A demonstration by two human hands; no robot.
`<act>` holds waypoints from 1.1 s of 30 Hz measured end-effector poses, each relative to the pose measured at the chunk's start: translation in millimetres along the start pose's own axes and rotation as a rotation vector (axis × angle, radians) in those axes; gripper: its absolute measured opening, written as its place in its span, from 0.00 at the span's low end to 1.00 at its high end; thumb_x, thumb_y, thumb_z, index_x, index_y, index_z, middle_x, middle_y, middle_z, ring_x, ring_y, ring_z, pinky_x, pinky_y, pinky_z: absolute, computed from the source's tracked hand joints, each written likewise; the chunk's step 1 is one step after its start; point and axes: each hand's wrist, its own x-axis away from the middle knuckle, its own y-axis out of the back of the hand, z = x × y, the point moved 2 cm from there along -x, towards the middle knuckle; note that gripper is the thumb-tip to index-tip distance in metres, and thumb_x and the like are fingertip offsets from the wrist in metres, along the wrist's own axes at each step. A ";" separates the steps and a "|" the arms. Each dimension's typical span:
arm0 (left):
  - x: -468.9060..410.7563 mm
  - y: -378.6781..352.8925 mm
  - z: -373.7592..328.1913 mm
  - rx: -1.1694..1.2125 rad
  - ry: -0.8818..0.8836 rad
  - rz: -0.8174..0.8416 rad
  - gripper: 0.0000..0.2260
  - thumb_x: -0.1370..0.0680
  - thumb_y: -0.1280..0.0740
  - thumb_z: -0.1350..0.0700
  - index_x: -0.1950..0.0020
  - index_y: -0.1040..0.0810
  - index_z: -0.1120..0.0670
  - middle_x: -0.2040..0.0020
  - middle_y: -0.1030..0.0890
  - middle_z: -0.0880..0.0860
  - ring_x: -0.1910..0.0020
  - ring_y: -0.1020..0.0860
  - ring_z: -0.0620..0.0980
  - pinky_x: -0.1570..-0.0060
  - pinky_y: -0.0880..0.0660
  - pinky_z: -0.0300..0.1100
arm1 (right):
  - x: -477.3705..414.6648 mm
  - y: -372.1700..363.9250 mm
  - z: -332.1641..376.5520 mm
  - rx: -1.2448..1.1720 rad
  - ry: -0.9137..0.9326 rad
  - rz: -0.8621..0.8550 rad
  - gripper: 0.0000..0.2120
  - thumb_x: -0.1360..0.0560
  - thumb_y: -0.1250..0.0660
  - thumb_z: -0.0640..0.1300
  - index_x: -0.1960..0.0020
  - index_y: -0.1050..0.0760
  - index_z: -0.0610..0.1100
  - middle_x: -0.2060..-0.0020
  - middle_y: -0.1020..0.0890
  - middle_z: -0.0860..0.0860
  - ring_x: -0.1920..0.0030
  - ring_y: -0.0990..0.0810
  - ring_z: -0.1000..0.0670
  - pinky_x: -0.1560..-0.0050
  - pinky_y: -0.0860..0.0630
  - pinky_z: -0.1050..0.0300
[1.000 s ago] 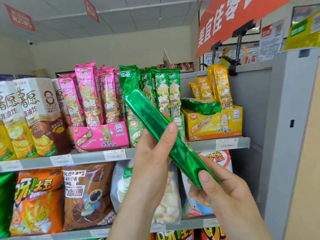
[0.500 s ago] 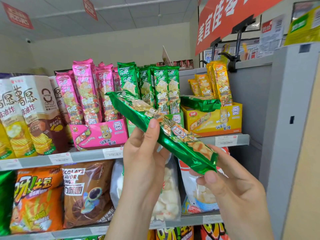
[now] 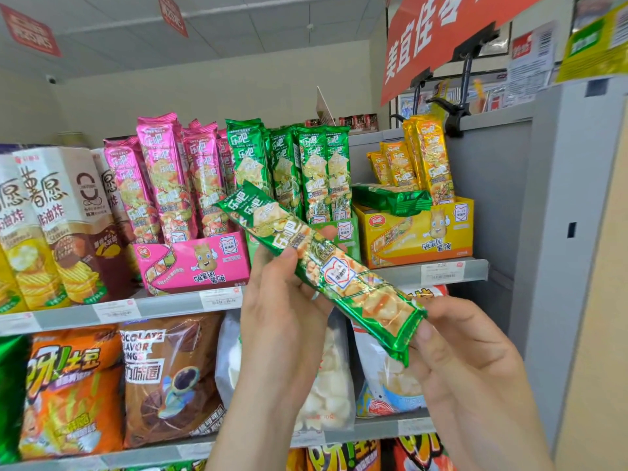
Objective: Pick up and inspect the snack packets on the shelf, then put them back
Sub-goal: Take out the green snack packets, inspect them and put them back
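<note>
The green snack packet is hanging in the air in front of the shelving, touching no shelf, because I am holding it up in both hands. My left hand is gripping its middle, thumb pressing on the printed front and fingers curling behind. My right hand is pinching the lower crimped end.

Behind it, the upper shelf is carrying three open display boxes side by side. A pink box is holding pink packets upright. A green box, mostly hiding behind my packet, is holding green packets. A yellow box is holding yellow packets at its back. Another green packet is lying flat across the top of the yellow box. Tall chip cartons are standing at the left end. On the shelf below, an orange bag and a brown bag are sitting side by side, with pale bags showing behind my wrists. A grey metal panel is closing off the right side, and a red sign is hanging overhead.

The packet is long and narrow, slanting from upper left down to lower right, and its printed side is facing me. Its shiny green foil is catching the light. Pictures of pale chips, white characters and a heart-shaped badge are running along it.
</note>
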 end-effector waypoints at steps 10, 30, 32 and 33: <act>9.0 0.0 10.1 -0.431 -0.131 0.154 0.18 0.30 0.29 0.46 0.46 0.22 0.54 0.56 0.16 0.47 0.56 0.18 0.44 0.58 0.22 0.37 | 6.0 16.9 -18.9 0.662 0.583 -0.129 0.17 0.31 0.32 0.33 0.59 0.25 0.56 0.51 0.18 0.55 0.53 0.17 0.46 0.57 0.21 0.60; 2.0 -2.3 9.6 -0.521 -0.163 0.180 0.10 0.25 0.32 0.50 0.47 0.20 0.51 0.55 0.16 0.50 0.56 0.20 0.46 0.57 0.22 0.41 | -5.9 13.2 -9.9 0.099 -0.314 0.247 0.28 0.44 0.17 0.48 0.46 0.17 0.48 0.49 0.16 0.42 0.58 0.15 0.42 0.60 0.19 0.54; 2.1 -1.9 10.1 -0.557 -0.135 0.153 0.13 0.26 0.31 0.49 0.45 0.21 0.53 0.52 0.16 0.55 0.53 0.19 0.48 0.52 0.22 0.47 | -9.0 9.3 -8.5 0.245 -0.248 0.267 0.33 0.46 0.16 0.57 0.43 0.19 0.52 0.48 0.15 0.44 0.50 0.15 0.44 0.54 0.19 0.55; 1.4 -0.7 10.0 -0.575 -0.125 0.126 0.16 0.27 0.30 0.48 0.43 0.21 0.54 0.50 0.16 0.57 0.51 0.20 0.50 0.49 0.23 0.49 | -9.6 7.6 -8.9 0.269 -0.235 0.277 0.34 0.46 0.17 0.58 0.42 0.19 0.53 0.47 0.15 0.45 0.49 0.15 0.45 0.53 0.19 0.56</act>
